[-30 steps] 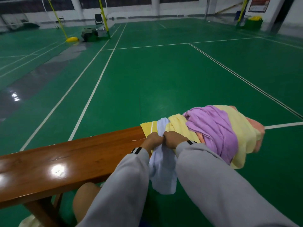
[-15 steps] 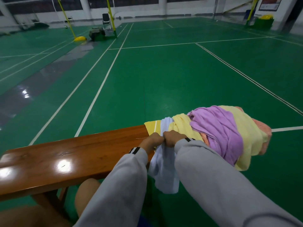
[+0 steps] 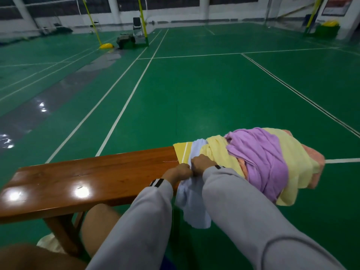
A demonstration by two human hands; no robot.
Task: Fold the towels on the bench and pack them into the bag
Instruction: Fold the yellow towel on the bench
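- Across the near left, a glossy brown wooden bench (image 3: 87, 178) is seen, with two bright light reflections on its top. It stands on a green court floor (image 3: 194, 90) marked with white lines.
- Far back, yellow posts (image 3: 143, 18) and a dark chair (image 3: 137, 26) are set near the wall.
- On the right end of the bench a heap of towels is piled. A purple towel (image 3: 259, 158) is draped over a yellow towel (image 3: 300, 158), and a pink towel (image 3: 315, 162) shows at the far right.
- A pale towel (image 3: 194, 207) is caught under the heap at its top and hangs over the bench's near edge, between the two arms.
- The bench's right end is hidden by the heap. A pale shape (image 3: 48, 244) under the bench is too cut off to be identified.
- Both arms are stretched forward in grey sleeves (image 3: 243, 211), with the hands side by side and touching.
- The left hand (image 3: 180, 172) and the right hand (image 3: 202, 163) are seen knuckles up. The fingers of each are curled tight, and the pale towel's bunched cloth is gripped at the bench's near edge. The fingertips are hidden.
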